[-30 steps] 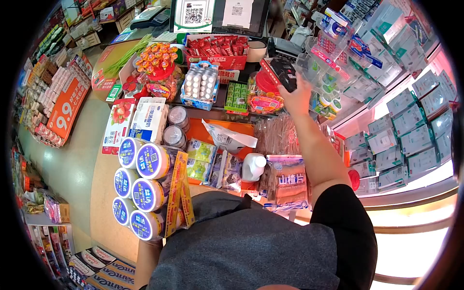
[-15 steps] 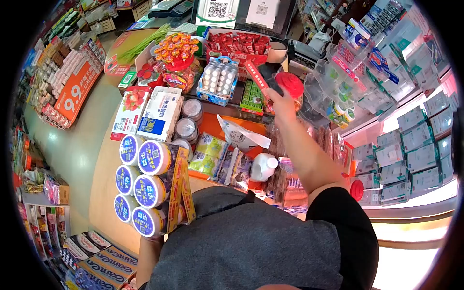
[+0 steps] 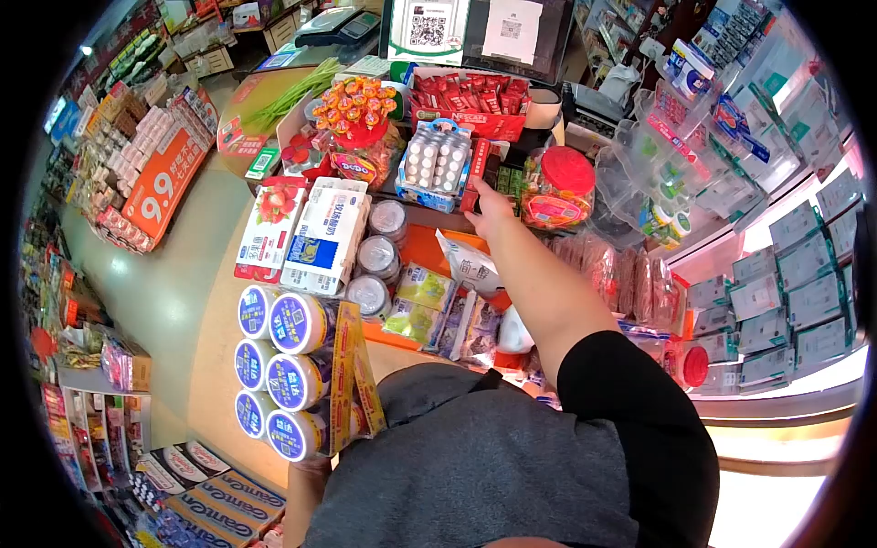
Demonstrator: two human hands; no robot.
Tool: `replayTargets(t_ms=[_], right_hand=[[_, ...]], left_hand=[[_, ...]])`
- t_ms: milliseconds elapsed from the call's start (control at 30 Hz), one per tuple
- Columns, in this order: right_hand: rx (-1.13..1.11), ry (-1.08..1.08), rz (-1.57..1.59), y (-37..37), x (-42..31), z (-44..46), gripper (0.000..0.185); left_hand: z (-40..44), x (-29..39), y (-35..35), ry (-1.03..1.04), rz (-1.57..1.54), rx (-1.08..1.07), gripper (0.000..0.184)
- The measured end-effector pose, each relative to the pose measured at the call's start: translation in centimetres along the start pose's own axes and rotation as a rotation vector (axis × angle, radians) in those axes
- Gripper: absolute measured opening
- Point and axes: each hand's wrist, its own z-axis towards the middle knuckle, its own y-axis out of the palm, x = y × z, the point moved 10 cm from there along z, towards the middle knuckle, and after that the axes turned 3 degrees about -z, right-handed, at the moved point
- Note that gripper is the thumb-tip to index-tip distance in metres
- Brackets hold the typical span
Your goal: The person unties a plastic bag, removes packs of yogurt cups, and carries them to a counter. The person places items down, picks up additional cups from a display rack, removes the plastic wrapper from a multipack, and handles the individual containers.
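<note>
My left hand (image 3: 311, 464) is at the lower end of a pack of white tubs with blue-and-white lids (image 3: 297, 382) and holds it from below, its fingers hidden by the pack. Yellow card strips (image 3: 345, 384) run along the pack's right side. My right hand (image 3: 493, 208) reaches over the counter, its fingers closed on a narrow red and dark box (image 3: 477, 169). That box stands close beside the blue tray of white-capped bottles (image 3: 437, 164), left of the red-lidded candy jar (image 3: 559, 187).
Milk cartons (image 3: 320, 236) and round clear tubs (image 3: 379, 258) lie left of centre. Behind are a lollipop jar (image 3: 361, 137), a red sachet box (image 3: 470, 100) and QR signs (image 3: 427, 32). Clear tiered racks (image 3: 653, 164) stand right, and a white pouch (image 3: 470, 260) lies nearer.
My right hand has carried the box left, from above the red-lidded jar to beside the bottle tray, and lowered it. The view has shifted; my left hand still holds the tub pack.
</note>
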Motion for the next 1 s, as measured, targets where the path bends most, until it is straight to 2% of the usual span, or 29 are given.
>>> replayTargets(t_ms=[100,133,233,433,467,533,567,600,633,667,700,733,767,833,867,900,933,1000], right_hand=[[0.030,0.028,-0.443,-0.7,-0.5,0.0,0.065],[-0.024,-0.031,-0.620,-0.6,-0.5,0.5,0.069],[0.044,-0.256,-1.230,-0.9,-2.3,2.6,0.062],[0.055,-0.370,-1.182,-1.5,-3.3,5.2,0.052],[0.010,-0.401,-1.195,-1.3,-3.5,5.7,0.057],[0.076,-0.369,-1.121,-2.0,-4.2,5.4,0.071],[0.037,-0.345,-1.015,-2.6,-3.7,6.7,0.069],[0.094,-0.370,-0.952,-3.8,-3.1,8.5,0.064],[0.097,-0.382,-0.842,-3.8,-3.1,7.1,0.049],[-0.013,-0.363,-0.747,-2.5,-3.8,3.0,0.043],[-0.092,-0.289,-0.705,-1.4,-4.2,-1.4,0.057],[-0.109,-0.302,-0.623,-0.9,-4.2,-4.9,0.067],[-0.119,-0.320,-0.539,-0.4,-4.1,-8.2,0.077],[-0.231,-0.368,-0.537,0.8,-4.2,-14.6,0.088],[-0.243,-0.378,-0.592,0.5,-3.3,-15.1,0.082],[-0.300,-0.324,-0.693,0.2,-2.5,-15.3,0.074],[-0.319,-0.221,-0.681,0.0,-1.3,-16.1,0.066],[-0.490,-0.119,-0.467,0.6,0.5,-19.6,0.060]], left_hand=[[-0.2,0.5,-0.5,0.003,0.000,0.011,0.053],[-0.3,0.7,-0.7,0.005,-0.007,0.017,0.053],[-0.3,0.9,-1.3,0.005,-0.019,0.025,0.053],[0.6,1.0,-1.4,-0.012,-0.061,0.003,0.052],[0.8,0.8,-1.3,-0.029,-0.083,-0.012,0.052],[1.2,0.2,-1.3,-0.072,-0.142,-0.042,0.052],[1.4,0.0,-1.2,-0.098,-0.173,-0.053,0.052],[1.5,-0.4,-1.2,-0.118,-0.189,-0.048,0.052],[2.1,-0.8,-1.1,-0.131,-0.179,-0.046,0.052],[2.6,-1.2,-1.0,-0.147,-0.137,-0.038,0.053],[3.1,-1.6,-1.0,-0.163,-0.095,-0.031,0.053],[3.7,-1.6,1.1,-0.116,-0.040,-0.111,0.058],[4.5,-1.5,2.5,-0.037,0.151,-0.220,0.060],[5.9,-2.6,3.3,-0.061,0.123,-0.231,0.060],[6.5,-3.1,3.7,-0.078,0.145,-0.184,0.057],[6.8,-3.6,5.0,-0.120,0.111,-0.264,0.056],[7.3,-4.3,5.5,-0.153,0.082,-0.259,0.056],[8.4,-5.5,6.2,-0.178,0.073,-0.247,0.062]])
